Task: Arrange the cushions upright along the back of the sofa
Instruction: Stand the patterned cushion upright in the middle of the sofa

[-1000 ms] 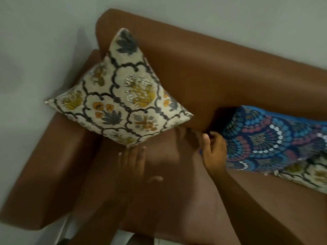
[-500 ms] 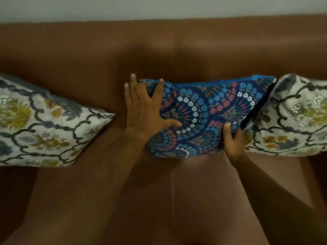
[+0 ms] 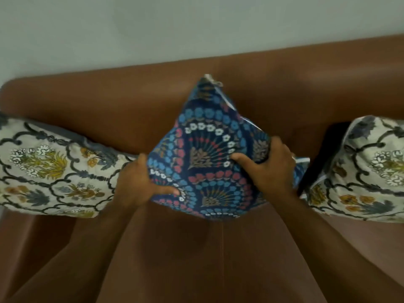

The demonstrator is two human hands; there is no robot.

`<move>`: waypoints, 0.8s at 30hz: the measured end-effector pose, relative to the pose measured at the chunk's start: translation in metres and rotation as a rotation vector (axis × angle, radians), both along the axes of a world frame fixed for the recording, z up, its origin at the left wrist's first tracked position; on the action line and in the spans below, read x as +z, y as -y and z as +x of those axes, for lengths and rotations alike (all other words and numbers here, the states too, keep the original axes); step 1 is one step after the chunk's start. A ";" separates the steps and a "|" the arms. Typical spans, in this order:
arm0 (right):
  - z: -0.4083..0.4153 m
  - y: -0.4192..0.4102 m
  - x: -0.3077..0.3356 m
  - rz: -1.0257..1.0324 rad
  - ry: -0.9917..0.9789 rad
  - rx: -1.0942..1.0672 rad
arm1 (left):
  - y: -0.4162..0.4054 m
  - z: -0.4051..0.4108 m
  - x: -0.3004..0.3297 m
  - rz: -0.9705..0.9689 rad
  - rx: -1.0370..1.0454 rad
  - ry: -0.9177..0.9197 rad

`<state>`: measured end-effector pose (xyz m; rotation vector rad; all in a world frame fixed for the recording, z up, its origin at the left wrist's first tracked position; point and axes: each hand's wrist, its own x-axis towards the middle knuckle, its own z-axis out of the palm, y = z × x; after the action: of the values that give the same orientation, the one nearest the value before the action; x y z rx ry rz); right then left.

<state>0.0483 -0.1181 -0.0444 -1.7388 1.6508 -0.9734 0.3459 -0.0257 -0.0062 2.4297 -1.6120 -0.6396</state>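
Observation:
A blue cushion (image 3: 209, 154) with red, white and light-blue flower arcs stands on one corner at the middle of the brown sofa (image 3: 284, 99), its top corner leaning on the backrest. My left hand (image 3: 140, 182) grips its lower left edge. My right hand (image 3: 269, 169) grips its right side, thumb pressed into the front. A cream floral cushion (image 3: 50, 169) leans at the left, touching my left hand. A second cream floral cushion (image 3: 369, 171) sits at the right, close to the blue one's right corner.
The sofa seat (image 3: 207, 259) stretches toward me below the cushions. A pale wall (image 3: 175, 27) rises behind the backrest. The sofa's rounded left end (image 3: 13, 88) shows at the upper left.
The blue cushion lay flat and wide against the backrest; now it is turned onto a corner and held by both hands. My left hand moved from its top face to its lower left edge.

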 end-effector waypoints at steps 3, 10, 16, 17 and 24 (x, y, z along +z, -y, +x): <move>0.029 0.012 0.017 -0.075 -0.090 0.041 | 0.001 0.023 -0.005 -0.058 0.031 -0.008; 0.019 0.014 -0.009 -0.027 -0.244 0.065 | 0.017 0.034 -0.020 -0.009 -0.093 0.019; 0.011 -0.009 -0.005 0.022 -0.256 0.044 | 0.001 0.037 -0.015 -0.049 -0.038 -0.036; 0.008 -0.014 -0.001 0.032 -0.254 0.034 | -0.004 0.033 -0.014 -0.064 0.000 -0.040; -0.036 -0.070 0.042 0.225 -0.059 -0.195 | -0.086 -0.083 0.002 0.080 0.251 -0.437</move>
<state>0.0121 -0.0482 -0.0025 -1.4921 1.9158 -0.7911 0.2624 0.0602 -0.0046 2.2780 -1.1120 -1.1091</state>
